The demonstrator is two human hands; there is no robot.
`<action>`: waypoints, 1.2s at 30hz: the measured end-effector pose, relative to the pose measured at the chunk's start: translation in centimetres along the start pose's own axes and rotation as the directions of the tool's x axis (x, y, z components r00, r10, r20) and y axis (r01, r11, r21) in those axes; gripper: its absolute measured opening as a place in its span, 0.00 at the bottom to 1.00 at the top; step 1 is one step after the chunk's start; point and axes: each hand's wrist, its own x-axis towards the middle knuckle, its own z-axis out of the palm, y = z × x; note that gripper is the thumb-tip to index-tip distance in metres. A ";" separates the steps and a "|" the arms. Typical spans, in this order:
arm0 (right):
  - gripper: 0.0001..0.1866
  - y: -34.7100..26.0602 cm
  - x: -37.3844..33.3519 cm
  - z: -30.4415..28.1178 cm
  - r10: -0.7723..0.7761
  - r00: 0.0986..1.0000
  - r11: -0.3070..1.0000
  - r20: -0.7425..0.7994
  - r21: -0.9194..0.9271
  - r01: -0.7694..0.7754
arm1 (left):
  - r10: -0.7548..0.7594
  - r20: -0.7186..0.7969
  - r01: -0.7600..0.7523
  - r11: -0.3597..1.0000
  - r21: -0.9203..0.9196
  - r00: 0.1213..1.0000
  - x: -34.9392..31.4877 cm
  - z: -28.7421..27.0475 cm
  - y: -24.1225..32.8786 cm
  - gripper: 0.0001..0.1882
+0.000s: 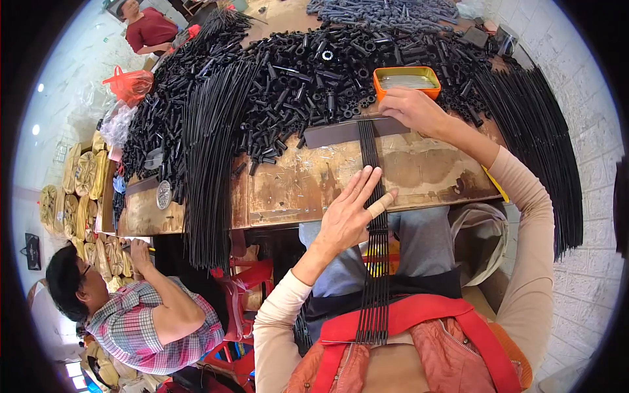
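A row of thin black rods [375, 262] runs from my lap up over the table edge. Their far ends rest on a dark flat strip [327, 134]. My left hand [347, 216] lies over the rods at the table's front edge, fingers stretched out and a tan bandage around one. Beyond the strip, my right hand [419, 111] is at the near side of an orange rectangular tin [434, 82], which holds thin pale pieces. The right fingers are bent and drawn together; whatever may be between them is too small to make out.
Black tubular parts [282, 85] are heaped across the back of the table [288, 190]. Bundles of black rods [213, 150] hang over the edge at left, with more rods [537, 118] at right. A small round dish [164, 194] stands left. Co-workers [141, 314] sit left and far left.
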 end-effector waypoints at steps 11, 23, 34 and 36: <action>0.41 -11.2 -2.7 -7.8 -0.055 0.872 0.725 0.486 0.620 -0.300 | -0.335 0.086 0.326 0.940 0.100 0.938 -1.6 -6.6 -0.5 0.45; 0.15 -19.8 -1.7 -8.9 0.139 0.964 0.653 0.227 0.711 -0.262 | -0.380 0.049 0.225 0.435 -0.872 0.924 6.7 0.7 -6.5 0.27; 0.17 -22.9 1.7 -20.8 0.093 0.986 0.875 -0.140 0.484 -0.014 | -0.168 -0.021 0.029 0.287 -0.958 0.985 -0.4 -3.5 10.7 0.15; 0.16 -24.1 0.0 -21.4 0.055 0.886 0.998 -0.461 0.035 -0.044 | -0.270 -0.094 0.069 0.538 -0.840 0.958 0.7 -4.6 9.3 0.14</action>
